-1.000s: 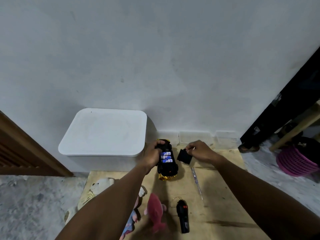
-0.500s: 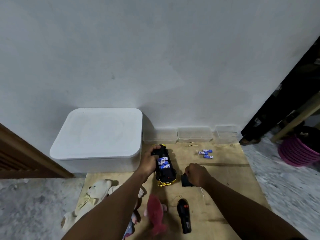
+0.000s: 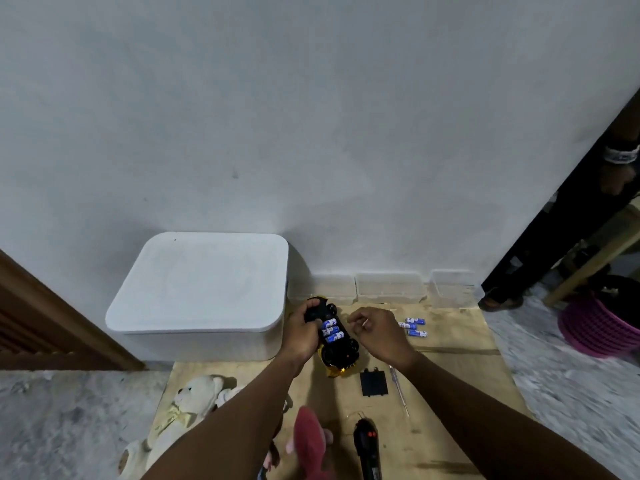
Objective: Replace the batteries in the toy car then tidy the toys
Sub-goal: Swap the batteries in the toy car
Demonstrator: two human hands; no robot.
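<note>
The black and gold toy car (image 3: 337, 351) lies upside down on the wooden board (image 3: 446, 375), its battery bay uncovered with three blue batteries (image 3: 331, 330) in it. My left hand (image 3: 303, 332) grips the car's left side. My right hand (image 3: 374, 329) hovers just right of the bay, fingers loosely curled, holding nothing I can see. The black battery cover (image 3: 373, 383) lies flat on the board below the car. Three loose blue batteries (image 3: 414, 326) rest to the right. A thin screwdriver (image 3: 398, 389) lies beside the cover.
A white lidded storage box (image 3: 197, 289) stands at the left against the wall. A cream teddy bear (image 3: 187, 407), a pink plush toy (image 3: 310, 445) and a black remote control (image 3: 369, 448) lie near the board's front. A pink basket (image 3: 595, 327) sits far right.
My right hand set the black battery cover down on the board and rose back beside the car's battery bay. My left hand kept its grip on the car.
</note>
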